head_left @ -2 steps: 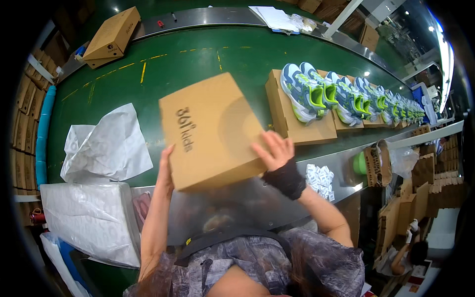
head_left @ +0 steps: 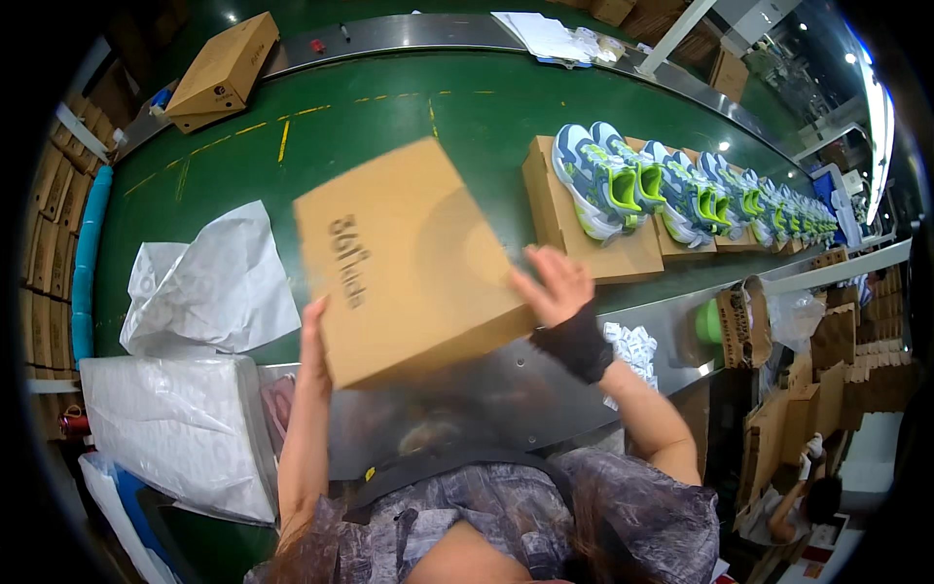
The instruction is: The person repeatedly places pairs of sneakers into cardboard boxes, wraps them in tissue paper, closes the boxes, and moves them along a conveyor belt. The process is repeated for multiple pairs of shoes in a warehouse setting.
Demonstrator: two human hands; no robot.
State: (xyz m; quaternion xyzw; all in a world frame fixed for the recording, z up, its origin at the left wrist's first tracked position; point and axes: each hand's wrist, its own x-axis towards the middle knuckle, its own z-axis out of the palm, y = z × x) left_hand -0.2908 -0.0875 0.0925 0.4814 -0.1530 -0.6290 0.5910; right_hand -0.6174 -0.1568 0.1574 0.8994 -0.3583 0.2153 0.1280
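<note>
A closed brown cardboard shoebox [head_left: 418, 253] is tilted in front of me, over the near edge of the green belt. My left hand [head_left: 313, 343] grips its left side, thumb up along the edge and the other fingers hidden behind or below. At the box's right edge is my right hand [head_left: 558, 292], in a dark fingerless wrist cover, with its fingers spread. Its thumb is at the box's corner; whether it still touches is hard to tell. To the right, a pair of blue, white and lime sneakers [head_left: 605, 185] stands on another shoebox [head_left: 574, 238].
Crumpled white paper [head_left: 212, 287] lies on the belt [head_left: 360, 127] at left, behind a plastic-wrapped white stack [head_left: 175, 428]. Small white packets [head_left: 630, 355] lie on the metal ledge [head_left: 486, 389]. More sneakers on boxes run off to the right. A shoebox [head_left: 222, 73] sits far left; another person [head_left: 793, 501] is at lower right.
The shoebox has shifted and turned a little to the left, together with my left hand. My right hand has moved slightly right, away from the top of the box.
</note>
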